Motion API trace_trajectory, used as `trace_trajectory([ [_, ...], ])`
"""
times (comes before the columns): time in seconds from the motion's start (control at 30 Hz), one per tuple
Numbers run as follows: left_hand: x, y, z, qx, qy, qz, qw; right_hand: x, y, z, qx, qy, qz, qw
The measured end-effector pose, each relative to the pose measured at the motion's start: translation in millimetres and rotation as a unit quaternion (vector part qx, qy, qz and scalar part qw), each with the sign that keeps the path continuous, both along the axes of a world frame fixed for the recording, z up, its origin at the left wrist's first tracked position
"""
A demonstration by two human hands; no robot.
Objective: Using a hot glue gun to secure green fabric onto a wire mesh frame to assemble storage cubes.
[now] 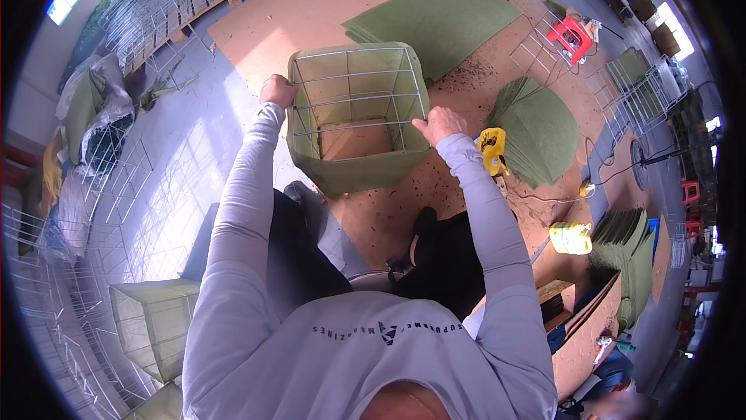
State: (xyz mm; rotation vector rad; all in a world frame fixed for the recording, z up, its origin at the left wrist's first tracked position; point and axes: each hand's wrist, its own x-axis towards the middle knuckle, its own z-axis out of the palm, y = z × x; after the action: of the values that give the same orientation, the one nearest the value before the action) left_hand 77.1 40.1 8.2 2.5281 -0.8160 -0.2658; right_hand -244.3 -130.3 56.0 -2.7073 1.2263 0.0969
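In front of me is a square-topped box of silvery wire frame (350,96) wrapped in green fabric (359,177). Wire bars cross its top, and cardboard shows through the bottom. My left hand (277,91) is closed around its left rim near the far corner. At the right rim, my right hand (441,125) grips the edge with the thumb on top. A yellow plastic piece (493,149), perhaps a cut container, lies just beyond my right wrist. Next to it, green sheets (536,132) are fanned out in a pile.
Flat green sheets (443,20) lie on cardboard beyond the box. A red stool (573,39) and bare wire frames (538,48) stand at far right. Nearer are a yellow jug (571,238) and a cardboard carton (587,334). Another green-covered frame (155,323) sits at my left.
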Motion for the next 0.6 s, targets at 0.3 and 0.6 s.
trace_trajectory([
  [0.3, -19, -8, 13, -0.039, -0.146, -0.024, 0.988, -6, -10, -17, -0.026, -0.100, 0.017, 0.994],
  [0.6, -26, -22, 30, -0.053, -0.154, -0.053, 0.985, -15, -6, -14, -0.011, -0.089, 0.008, 0.996],
])
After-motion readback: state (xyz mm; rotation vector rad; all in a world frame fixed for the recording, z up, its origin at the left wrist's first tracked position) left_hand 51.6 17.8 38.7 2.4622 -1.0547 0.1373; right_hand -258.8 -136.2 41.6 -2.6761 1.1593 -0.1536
